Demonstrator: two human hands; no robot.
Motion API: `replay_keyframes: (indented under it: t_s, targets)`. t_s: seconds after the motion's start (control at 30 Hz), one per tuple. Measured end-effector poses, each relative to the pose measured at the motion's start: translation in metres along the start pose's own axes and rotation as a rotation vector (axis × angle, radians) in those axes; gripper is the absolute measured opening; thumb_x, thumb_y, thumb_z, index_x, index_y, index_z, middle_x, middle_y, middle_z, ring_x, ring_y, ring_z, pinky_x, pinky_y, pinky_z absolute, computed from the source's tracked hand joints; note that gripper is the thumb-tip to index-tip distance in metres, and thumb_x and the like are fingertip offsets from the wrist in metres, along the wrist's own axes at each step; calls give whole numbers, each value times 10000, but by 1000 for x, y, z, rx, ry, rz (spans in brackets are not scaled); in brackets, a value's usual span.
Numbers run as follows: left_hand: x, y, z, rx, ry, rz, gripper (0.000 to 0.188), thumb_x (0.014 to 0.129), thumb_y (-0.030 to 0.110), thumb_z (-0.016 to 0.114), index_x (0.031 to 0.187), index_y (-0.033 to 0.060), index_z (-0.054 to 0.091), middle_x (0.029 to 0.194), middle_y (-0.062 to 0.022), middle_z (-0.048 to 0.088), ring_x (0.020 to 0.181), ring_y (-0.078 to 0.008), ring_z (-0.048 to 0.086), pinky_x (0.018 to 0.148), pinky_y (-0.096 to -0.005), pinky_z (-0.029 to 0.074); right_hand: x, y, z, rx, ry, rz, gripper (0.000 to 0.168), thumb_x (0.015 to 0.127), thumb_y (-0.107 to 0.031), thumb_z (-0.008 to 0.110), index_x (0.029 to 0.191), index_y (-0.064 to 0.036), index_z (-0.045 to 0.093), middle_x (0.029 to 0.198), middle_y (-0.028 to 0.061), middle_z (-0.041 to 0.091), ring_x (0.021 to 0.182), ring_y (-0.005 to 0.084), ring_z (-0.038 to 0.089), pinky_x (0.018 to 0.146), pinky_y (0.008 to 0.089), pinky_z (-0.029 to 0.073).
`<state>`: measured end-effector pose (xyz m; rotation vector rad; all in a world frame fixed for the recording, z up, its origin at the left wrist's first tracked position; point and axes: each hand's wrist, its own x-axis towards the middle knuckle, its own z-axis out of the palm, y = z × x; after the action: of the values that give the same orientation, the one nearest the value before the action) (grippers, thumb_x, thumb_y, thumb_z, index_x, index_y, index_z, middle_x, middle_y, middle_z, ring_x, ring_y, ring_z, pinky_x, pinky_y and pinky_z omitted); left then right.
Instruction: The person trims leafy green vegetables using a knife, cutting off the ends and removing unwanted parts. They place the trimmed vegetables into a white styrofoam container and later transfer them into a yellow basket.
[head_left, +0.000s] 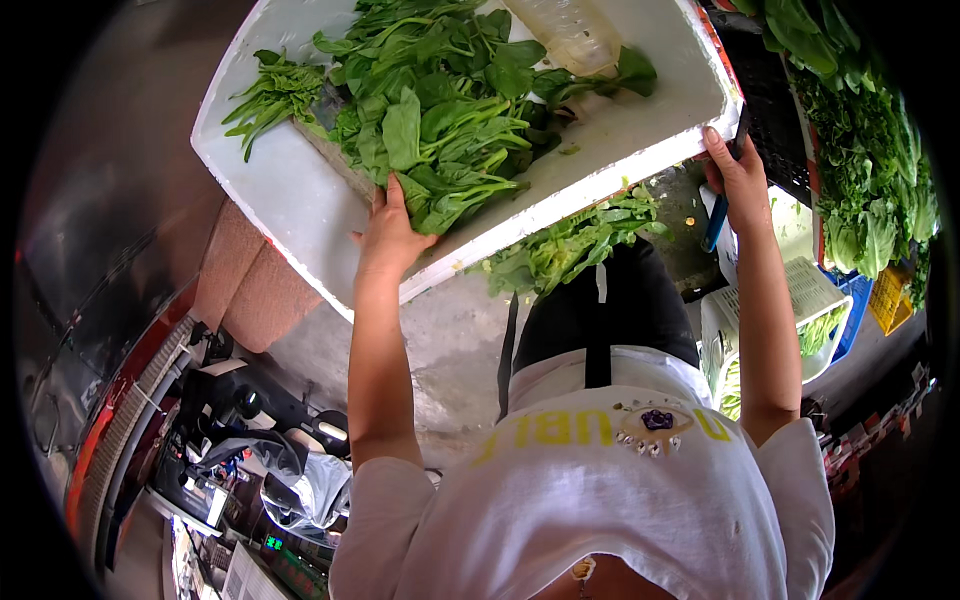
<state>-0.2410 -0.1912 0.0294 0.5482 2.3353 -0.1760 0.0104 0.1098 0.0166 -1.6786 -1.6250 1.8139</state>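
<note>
A white foam box (300, 202) stands tilted in front of me, with a pile of leafy greens (442, 112) in it. My left hand (394, 236) reaches inside and touches the near end of the pile, beside a flat grey-brown slab (337, 161) under the leaves. Its fingertips are partly hidden, so its grip is unclear. At the box's right corner, my right hand (739, 180) is closed around a tool with a blue handle (716, 223), seemingly a knife. The thumb of that hand rests against the rim.
A clear plastic bottle (574, 37) lies in the box. More greens (577, 247) sit below its near edge, above my legs. At right are stacked greens (862, 165), a white basket (825, 330), a blue crate (855, 300) and a yellow crate (889, 300). Bags (300, 480) lie lower left.
</note>
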Motion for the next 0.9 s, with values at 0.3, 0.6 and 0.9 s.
replay_keyframes:
  t_s: [0.3, 0.6, 0.9]
  targets:
    - [-11, 84, -92, -196, 221, 495, 488, 722, 104, 668, 1183, 57, 513, 1165, -141, 536, 1067, -316, 515, 909, -470, 379, -23, -7, 2, 94, 73, -63, 399, 861, -216, 604, 1181, -18, 470, 721, 12, 564, 507, 25, 380, 438, 167, 262]
    - [15, 98, -43, -302, 21, 516, 228, 733, 16, 627, 956, 57, 649, 907, -92, 597, 846, -264, 575, 765, -312, 439, -24, -13, -20, 8, 4, -9, 536, 850, -154, 602, 1310, -13, 364, 735, 0, 577, 528, 19, 384, 459, 158, 285]
    - [13, 71, -20, -271, 203, 669, 336, 589, 26, 720, 913, 109, 686, 1172, -131, 495, 1068, -284, 455, 901, -399, 378, -38, -37, -5, 127, 4, -336, 527, 945, -344, 402, 1348, -15, 317, 879, 3, 516, 655, 38, 402, 552, 165, 320]
